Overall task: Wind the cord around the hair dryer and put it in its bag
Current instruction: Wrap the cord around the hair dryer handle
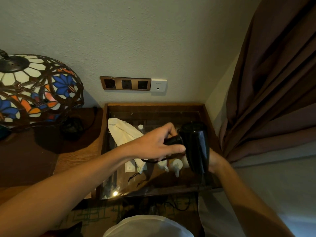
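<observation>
One hair dryer (196,146), one cloth bag (124,132), one lamp (37,89), three wall sockets (126,83).

Stained-glass lamp (34,89) on wooden desk (30,159), wall sockets (125,83) (three in a row), brown curtain (273,82)

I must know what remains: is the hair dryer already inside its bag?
No, outside. Both hands hold the hair dryer above the table; the bag lies flat beside it.
</observation>
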